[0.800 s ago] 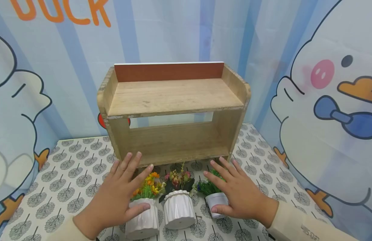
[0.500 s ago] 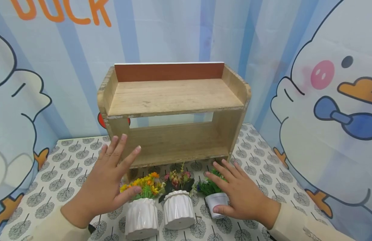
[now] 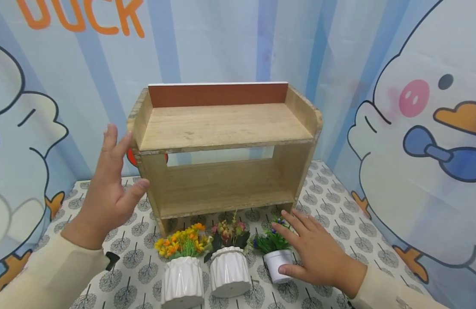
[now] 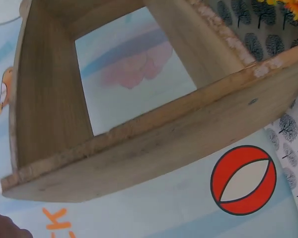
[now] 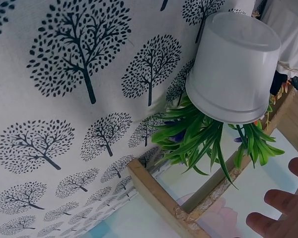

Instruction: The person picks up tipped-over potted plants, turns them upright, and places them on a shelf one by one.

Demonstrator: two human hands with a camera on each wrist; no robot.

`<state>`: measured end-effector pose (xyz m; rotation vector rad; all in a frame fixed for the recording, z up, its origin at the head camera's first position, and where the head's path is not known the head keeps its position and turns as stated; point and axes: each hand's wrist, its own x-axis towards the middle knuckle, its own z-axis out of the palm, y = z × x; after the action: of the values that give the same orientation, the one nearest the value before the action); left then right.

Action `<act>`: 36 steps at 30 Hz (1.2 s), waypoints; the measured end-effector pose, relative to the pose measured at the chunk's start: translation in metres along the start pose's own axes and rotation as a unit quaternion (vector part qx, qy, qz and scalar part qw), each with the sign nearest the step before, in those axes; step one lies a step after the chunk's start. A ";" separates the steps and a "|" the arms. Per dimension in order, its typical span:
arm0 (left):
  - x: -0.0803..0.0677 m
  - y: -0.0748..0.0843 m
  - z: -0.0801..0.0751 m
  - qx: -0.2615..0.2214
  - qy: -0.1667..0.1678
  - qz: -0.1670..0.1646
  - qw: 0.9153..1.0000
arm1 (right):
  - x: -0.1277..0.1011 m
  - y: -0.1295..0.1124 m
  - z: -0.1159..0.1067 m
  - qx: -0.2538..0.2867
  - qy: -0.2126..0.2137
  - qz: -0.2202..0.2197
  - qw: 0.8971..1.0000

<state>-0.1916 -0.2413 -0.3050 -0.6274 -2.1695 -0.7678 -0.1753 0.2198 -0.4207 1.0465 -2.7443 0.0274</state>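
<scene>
A two-tier wooden shelf [image 3: 226,124] stands at the back of the table. My left hand [image 3: 108,193] is raised beside its left side panel, fingers spread and holding nothing; whether the fingertips touch the wood cannot be told. My right hand [image 3: 319,253] hovers next to a small white pot of green plants [image 3: 278,264], fingers extended and apart. To the left stand a ribbed white pot with orange and yellow flowers [image 3: 182,281] and another ribbed white pot with pinkish flowers [image 3: 230,272]. In the right wrist view, the fingers [image 5: 280,201] are off the plant's white pot [image 5: 233,69].
A tree-patterned cloth [image 3: 134,257] covers the table. Behind it hangs a blue striped curtain [image 3: 222,38] with cartoon ducks; a large duck print [image 3: 427,150] fills the right side. In the left wrist view, a red ball print [image 4: 243,179] shows past the shelf's side panel.
My left hand has risen from above the yellow-flower pot and moved left and forward to the shelf's left side. My right hand has shifted slightly right and down.
</scene>
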 end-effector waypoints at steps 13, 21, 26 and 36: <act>0.052 -0.027 0.010 -0.154 0.020 -0.202 0.967 | -0.004 0.001 0.001 -0.005 0.001 0.018 1.000; 0.068 -0.033 0.018 -0.219 0.002 -0.217 0.951 | -0.006 0.004 0.002 -0.002 0.009 0.024 1.000; 0.072 -0.036 0.024 -0.235 0.018 -0.224 0.946 | -0.007 0.004 0.002 0.003 0.016 0.030 0.999; 0.074 -0.034 0.034 -0.293 0.056 -0.192 0.935 | -0.007 -0.001 0.000 0.099 -0.022 0.132 0.986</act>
<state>-0.2737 -0.2276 -0.2774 -0.4257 -1.9708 -1.6547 -0.1699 0.2239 -0.4217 0.7261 -2.9491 0.3252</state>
